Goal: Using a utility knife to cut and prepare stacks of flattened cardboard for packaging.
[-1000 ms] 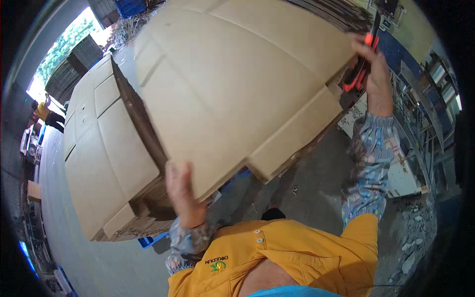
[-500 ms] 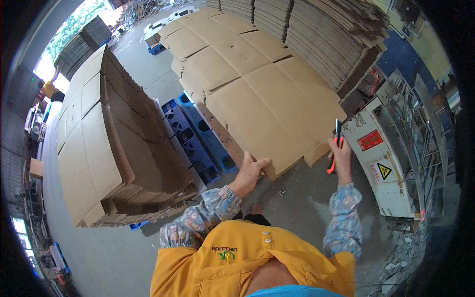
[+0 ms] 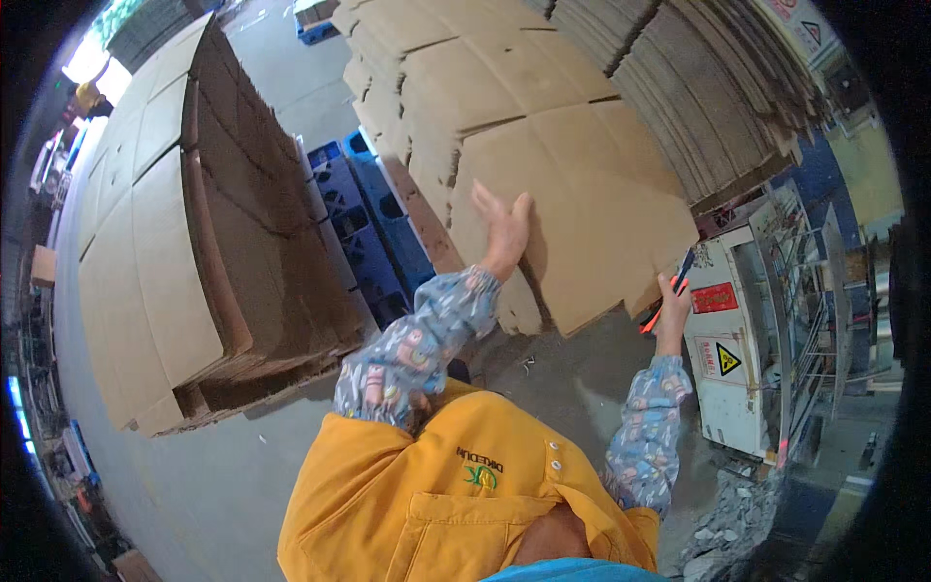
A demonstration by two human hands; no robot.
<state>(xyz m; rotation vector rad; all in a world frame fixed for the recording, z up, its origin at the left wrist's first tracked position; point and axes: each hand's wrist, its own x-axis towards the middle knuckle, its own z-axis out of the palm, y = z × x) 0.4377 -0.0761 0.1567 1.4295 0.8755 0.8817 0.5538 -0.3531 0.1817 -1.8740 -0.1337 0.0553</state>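
My left hand point(image 3: 504, 228) lies flat with fingers spread on the top flat cardboard sheet point(image 3: 592, 213) of a low stack in front of me. My right hand point(image 3: 672, 303) is at the sheet's near right corner, closed around a thin red-handled tool point(image 3: 669, 291) with a dark tip. The sheet is a notched box blank, lying over other tan blanks. Both my arms wear patterned sleeves, and I have a yellow vest point(image 3: 436, 495) on.
A tall pile of folded cardboard point(image 3: 175, 242) stands on the left. Blue plastic pallets point(image 3: 369, 209) lie between it and the low stack. More cardboard stacks point(image 3: 698, 87) rise at the upper right. A white machine cabinet point(image 3: 737, 369) and rubble point(image 3: 727, 524) are at the right.
The cardboard sheet, held up close to me a second ago, has come down flat onto the low stack. Both hands followed it forward, and my left hand now rests on top.
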